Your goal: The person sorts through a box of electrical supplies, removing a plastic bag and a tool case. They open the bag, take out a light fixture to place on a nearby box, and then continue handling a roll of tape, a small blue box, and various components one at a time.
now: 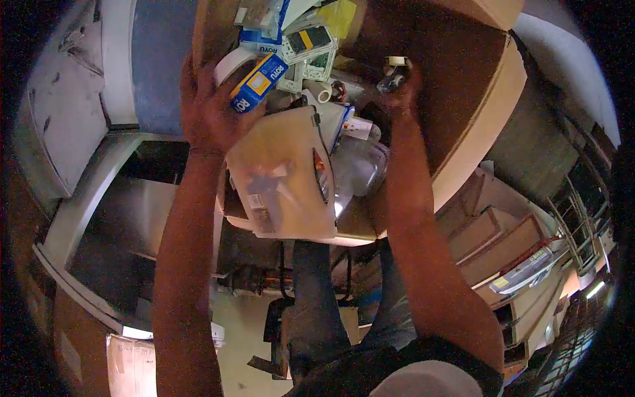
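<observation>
My left hand [215, 112] is at the left side of an open cardboard box [466, 142], its fingers closed around a blue ROYU carton [261, 83]. A white ring [233, 64] like a tape roll lies against the same fingers. Inside the box on the right, my right hand [402, 92] grips a small item with a flat cream end [396, 61] and a shiny dark part; its kind I cannot tell. Below the left hand, a translucent plastic zip pouch [284, 178] leans over the near edge. Clear plastic packaging [360, 162] lies beside it.
White switch plates [309, 43], another blue ROYU carton [261, 41] and a yellow packet [338, 18] fill the far part of the box. Flat cardboard pieces [476, 238] are stacked at the right. A metal-framed shelf [86, 218] stands left. My legs [317, 298] are under the box.
</observation>
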The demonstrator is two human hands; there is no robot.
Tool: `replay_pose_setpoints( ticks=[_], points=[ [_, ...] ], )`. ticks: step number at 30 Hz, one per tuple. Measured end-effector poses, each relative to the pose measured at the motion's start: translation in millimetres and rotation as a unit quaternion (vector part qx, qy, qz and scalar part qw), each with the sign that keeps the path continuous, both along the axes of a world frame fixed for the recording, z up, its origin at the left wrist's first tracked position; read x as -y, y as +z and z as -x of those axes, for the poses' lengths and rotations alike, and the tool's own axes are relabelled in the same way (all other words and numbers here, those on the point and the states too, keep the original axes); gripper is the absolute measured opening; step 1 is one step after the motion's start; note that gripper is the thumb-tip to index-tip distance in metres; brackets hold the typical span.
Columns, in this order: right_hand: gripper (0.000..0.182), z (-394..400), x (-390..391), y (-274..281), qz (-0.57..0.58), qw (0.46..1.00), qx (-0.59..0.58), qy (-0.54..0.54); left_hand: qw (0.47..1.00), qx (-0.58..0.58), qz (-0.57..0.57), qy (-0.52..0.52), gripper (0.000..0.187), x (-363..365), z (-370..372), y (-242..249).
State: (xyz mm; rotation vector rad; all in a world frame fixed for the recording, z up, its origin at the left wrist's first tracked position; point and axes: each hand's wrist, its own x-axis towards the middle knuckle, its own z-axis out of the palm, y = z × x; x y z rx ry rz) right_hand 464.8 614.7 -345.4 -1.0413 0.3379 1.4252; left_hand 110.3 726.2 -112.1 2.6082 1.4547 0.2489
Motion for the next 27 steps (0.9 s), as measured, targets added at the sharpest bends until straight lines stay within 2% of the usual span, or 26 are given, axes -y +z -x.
replay_pose_setpoints(
  ticks=[2, 3, 5, 6, 8, 9, 11, 12, 15, 18, 22, 27],
  points=[
    [0.039, 9, 3, 2, -0.022, 0.999, 0.011, -0.036, 1.0, -0.002, -0.003, -0.007, 0.058, 0, 1, 0],
    [0.043, 10, 3, 2, -0.054, 0.988, 0.126, 0.077, 1.0, -0.002, 0.017, -0.008, 0.058, 1, 1, 1],
    [0.047, 18, 10, 0, -0.084, 0.949, 0.24, 0.185, 0.999, 0.001, 0.036, -0.013, 0.058, 0, 0, 2],
    [0.05, 28, 20, 0, 0.004, 0.81, 0.447, 0.381, 1.0, -0.005, 0.022, -0.01, 0.058, -1, -2, 2],
    [0.053, 42, 27, 17, 0.098, 0.581, 0.606, 0.535, 1.0, -0.007, 0.009, -0.01, 0.059, -1, -4, 1],
    [0.051, 47, 22, 37, 0.095, 0.555, 0.609, 0.559, 1.0, -0.011, 0.012, 0.003, 0.059, 1, -3, 0],
    [0.05, 45, 11, 73, 0.094, 0.529, 0.61, 0.582, 1.0, -0.016, 0.018, 0.013, 0.059, 4, -3, 0],
    [0.048, 42, 3, 88, 0.15, 0.573, 0.572, 0.568, 0.999, -0.022, 0.024, 0.024, 0.058, 5, -4, 0],
    [0.046, 1, 24, 9, -0.002, 0.62, 0.662, 0.42, 0.999, -0.026, 0.026, 0.035, 0.058, 6, -1, -4],
    [0.045, -34, -24, -22, 0.043, 0.563, 0.731, 0.382, 0.999, -0.014, 0.015, 0.025, 0.057, 4, -2, 0],
    [0.045, -54, -82, -43, 0.107, 0.481, 0.724, 0.483, 0.999, -0.019, 0.007, 0.029, 0.057, 6, 1, -1],
    [0.045, -50, -82, -66, 0.129, 0.433, 0.709, 0.541, 0.999, 0.001, 0.012, 0.036, 0.058, 4, -3, -4]
  ],
)
